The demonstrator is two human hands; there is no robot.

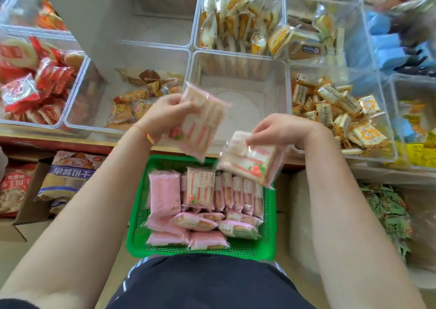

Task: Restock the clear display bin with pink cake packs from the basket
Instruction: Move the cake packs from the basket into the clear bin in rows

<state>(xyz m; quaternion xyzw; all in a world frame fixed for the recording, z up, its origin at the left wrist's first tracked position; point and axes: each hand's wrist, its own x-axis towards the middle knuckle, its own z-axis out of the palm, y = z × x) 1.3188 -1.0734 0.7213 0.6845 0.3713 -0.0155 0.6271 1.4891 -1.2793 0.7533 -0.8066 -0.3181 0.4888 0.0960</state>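
A green plastic basket [269,226] rests against my lap, holding several pink cake packs [165,193]. My left hand [162,113] grips one pink cake pack [200,124] upright above the basket's far edge, just in front of the clear display bin [240,91], which shows a bare bottom. My right hand [280,129] pinches a second pink cake pack [250,162] by its top edge, hanging tilted over the basket's far right corner. Both packs are slightly blurred.
Clear bins surround the bare one: brown and yellow snack packs [139,101] to its left, red packs [30,84] far left, orange-and-white packs [335,110] to its right, yellow cake packs [243,18] behind. Cardboard boxes with bagged biscuits [68,179] stand on the floor at left.
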